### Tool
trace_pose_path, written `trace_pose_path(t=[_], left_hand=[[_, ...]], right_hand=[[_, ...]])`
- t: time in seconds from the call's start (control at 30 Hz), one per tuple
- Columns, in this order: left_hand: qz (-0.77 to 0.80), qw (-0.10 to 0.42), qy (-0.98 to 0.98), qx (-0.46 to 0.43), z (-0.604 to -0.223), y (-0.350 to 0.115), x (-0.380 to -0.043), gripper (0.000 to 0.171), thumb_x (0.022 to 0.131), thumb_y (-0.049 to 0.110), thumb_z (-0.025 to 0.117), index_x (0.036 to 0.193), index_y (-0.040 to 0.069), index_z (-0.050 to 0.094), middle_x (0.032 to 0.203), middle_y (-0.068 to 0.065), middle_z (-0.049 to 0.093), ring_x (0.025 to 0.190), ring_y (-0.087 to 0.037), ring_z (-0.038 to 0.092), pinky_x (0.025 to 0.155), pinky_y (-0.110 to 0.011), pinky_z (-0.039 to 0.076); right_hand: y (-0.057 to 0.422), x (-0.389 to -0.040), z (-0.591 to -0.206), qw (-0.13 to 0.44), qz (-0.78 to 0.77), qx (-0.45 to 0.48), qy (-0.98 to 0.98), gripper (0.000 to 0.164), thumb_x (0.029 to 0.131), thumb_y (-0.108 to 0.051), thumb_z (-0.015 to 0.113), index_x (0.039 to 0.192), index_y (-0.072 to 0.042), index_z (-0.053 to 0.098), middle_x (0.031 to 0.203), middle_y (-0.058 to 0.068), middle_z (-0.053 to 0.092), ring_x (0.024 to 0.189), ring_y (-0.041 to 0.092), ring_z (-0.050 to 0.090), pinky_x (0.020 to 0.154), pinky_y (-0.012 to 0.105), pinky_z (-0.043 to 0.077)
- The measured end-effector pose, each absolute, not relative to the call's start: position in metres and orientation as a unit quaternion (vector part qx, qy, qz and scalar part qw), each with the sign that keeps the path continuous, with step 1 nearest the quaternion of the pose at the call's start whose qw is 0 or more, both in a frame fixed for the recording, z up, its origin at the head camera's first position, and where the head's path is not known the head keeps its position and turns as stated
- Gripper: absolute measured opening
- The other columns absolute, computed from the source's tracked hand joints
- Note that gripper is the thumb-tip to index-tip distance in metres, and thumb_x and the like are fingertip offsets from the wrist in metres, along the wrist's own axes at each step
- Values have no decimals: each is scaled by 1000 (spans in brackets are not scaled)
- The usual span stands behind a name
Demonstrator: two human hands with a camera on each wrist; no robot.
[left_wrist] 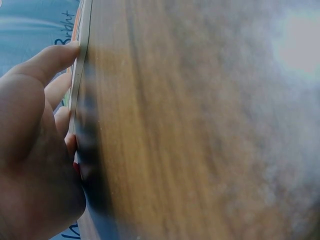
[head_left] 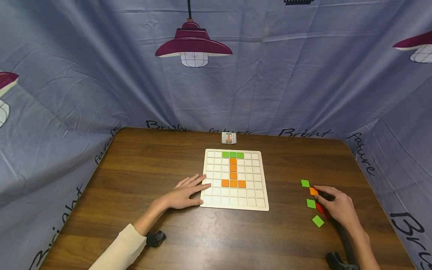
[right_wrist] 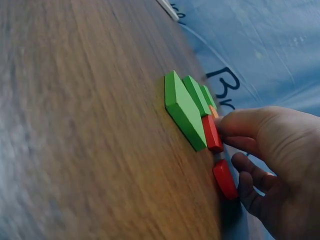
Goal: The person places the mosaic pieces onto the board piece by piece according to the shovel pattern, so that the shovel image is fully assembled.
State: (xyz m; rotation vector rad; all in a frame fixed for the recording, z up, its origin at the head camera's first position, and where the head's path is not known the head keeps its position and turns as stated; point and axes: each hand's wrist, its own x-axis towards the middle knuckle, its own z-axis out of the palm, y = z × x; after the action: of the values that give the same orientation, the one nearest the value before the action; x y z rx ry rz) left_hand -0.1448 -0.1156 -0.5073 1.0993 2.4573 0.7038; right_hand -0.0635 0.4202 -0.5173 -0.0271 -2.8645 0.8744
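Note:
My left hand point(head_left: 183, 195) lies with fingers spread and fairly straight, fingertips on the left edge of a white grid board point(head_left: 234, 202). Set in the board's cells are a row of green square tiles point(head_left: 233, 154) at the top and a column of orange tiles point(head_left: 233, 168) that ends in a short orange row point(head_left: 233, 183). Over at the right, thumb and index finger of my right hand point(head_left: 337, 208) pinch a loose orange tile point(head_left: 313, 191) at its edges. Loose green tiles point(right_wrist: 185, 107) lie near it, and red pieces point(right_wrist: 225, 179) sit partly under the hand.
A small pattern card point(head_left: 228, 138) lies behind the board at the back of the wooden table point(head_left: 162, 157). Blue-grey curtains point(head_left: 270, 93) printed with lamps and lettering enclose the table. Black straps point(head_left: 156, 238) sit on the wrists.

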Motion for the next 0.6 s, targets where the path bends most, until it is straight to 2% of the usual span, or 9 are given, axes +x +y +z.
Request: trace_pose_path(t=[0.37,0.47,0.6], left_hand=[[250,179,869,388,-508,-115,-145,59,101,39,57,154,19,41,164,-11,20,150,-36,10,114,-63,12],[252,179,868,388,-508,-115,-144,59,101,38,57,154,19,41,164,-11,20,150,-36,10,114,-63,11],[251,179,870,386,-509,-115,-144,59,100,39,57,154,20,41,164,-10,21,150,-36,11,114,-62,12]], right_hand=[[417,-62,-517,116,273,13,-955,32,85,-9,79,115,2,73,114,23,66,106,45,59,81,59,44],[409,-63,-512,128,277,21,-952,31,84,-7,80,113,1,74,113,22,66,105,43,59,85,36,48],[392,-67,-505,137,283,42,-948,30,83,-9,81,111,-2,76,111,17,68,102,37,61,77,8,37]])
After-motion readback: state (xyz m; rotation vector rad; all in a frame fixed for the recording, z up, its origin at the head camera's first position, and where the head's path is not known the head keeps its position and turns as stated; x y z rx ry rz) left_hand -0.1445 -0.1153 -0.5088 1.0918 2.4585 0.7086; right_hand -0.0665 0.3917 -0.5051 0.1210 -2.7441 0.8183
